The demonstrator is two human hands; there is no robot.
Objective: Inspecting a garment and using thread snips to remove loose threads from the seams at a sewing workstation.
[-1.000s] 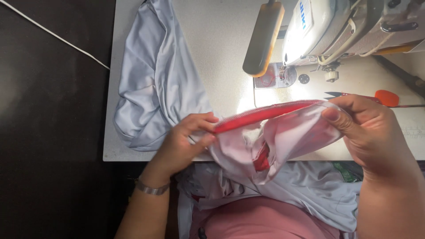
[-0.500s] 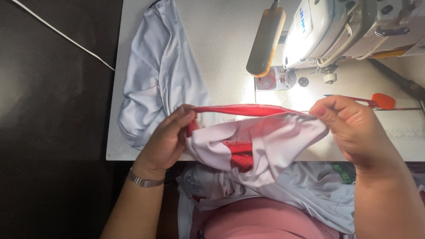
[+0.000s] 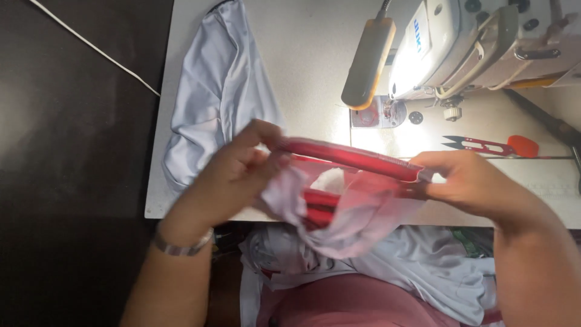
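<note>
Both hands are gripping a red elastic band (image 3: 351, 158) sewn to a pale lilac fabric piece (image 3: 357, 227): the left hand (image 3: 239, 175) is pinching its left end, the right hand (image 3: 472, 184) its right end, stretching it taut above the white sewing table's (image 3: 302, 54) front edge, near the white sewing machine (image 3: 478, 42) and red-handled thread snips (image 3: 484, 144).

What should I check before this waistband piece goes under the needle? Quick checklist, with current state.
1. Left hand grip on red band: ok, pinching its left end.
2. Right hand grip on band: ok, pinching its right end.
3. Band taut between the hands: ok.
4. Pale fabric hanging free below band: ok.
5. Needle area unobstructed: ok, lit and bare.
6. Thread snips out of the way: ok, lying right of the needle.
</note>
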